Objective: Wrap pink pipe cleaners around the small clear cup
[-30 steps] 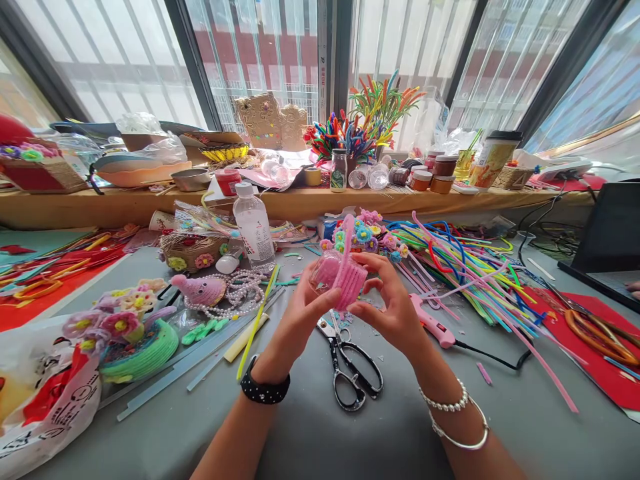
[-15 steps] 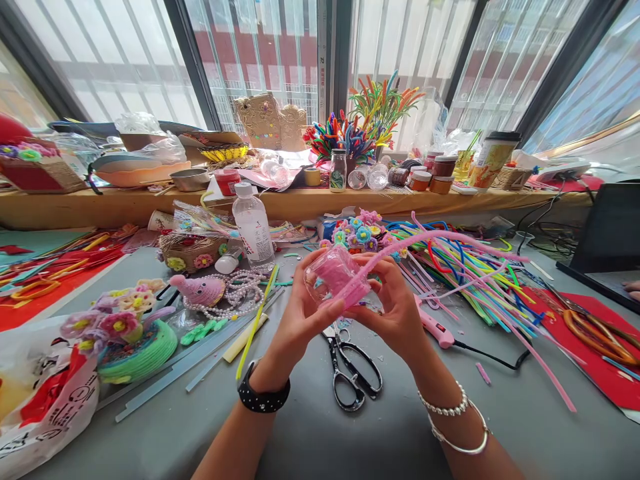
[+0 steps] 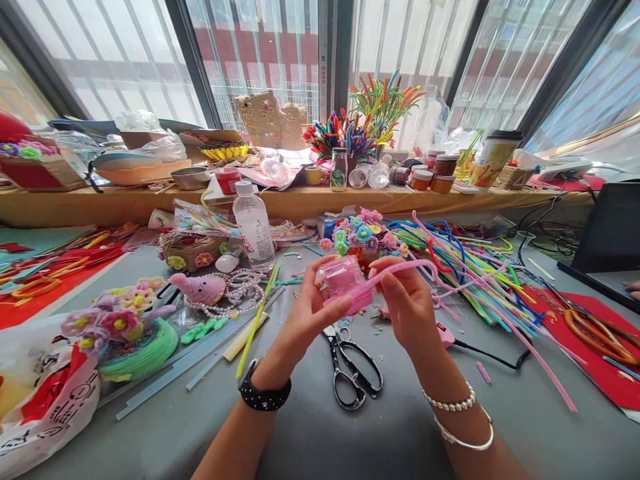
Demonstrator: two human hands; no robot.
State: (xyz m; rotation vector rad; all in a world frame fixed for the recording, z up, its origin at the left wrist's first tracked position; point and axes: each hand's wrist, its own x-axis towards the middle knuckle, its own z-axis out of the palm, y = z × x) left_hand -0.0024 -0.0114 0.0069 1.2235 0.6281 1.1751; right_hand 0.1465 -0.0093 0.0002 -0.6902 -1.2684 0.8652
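My left hand (image 3: 305, 303) is closed around a small clear plastic container (image 3: 343, 273), tilted on its side, with pink fuzzy stem wound about its lower end. From that wrapping a pink pipe cleaner (image 3: 406, 265) stretches to the right. My right hand (image 3: 407, 300) pinches it between thumb and fingers, a short way from the container. Below the hands, black-handled scissors (image 3: 356, 380) lie on the grey table. A pink glue gun (image 3: 445, 335) is partly hidden behind my right hand.
Loose pipe cleaners (image 3: 480, 280) spread at the right, near orange-handled scissors (image 3: 595, 333). A clear bottle (image 3: 254, 227), a pink crafted figure (image 3: 200, 290) with beads, and a green flower basket (image 3: 140, 350) stand left. Jars (image 3: 443, 175) line the ledge behind. Another person's hand (image 3: 633, 288) shows far right.
My right hand has let go of the container, moved right and taken the pink pipe cleaner, pulling its arched length lower and straighter. The container has turned slightly in my left hand.
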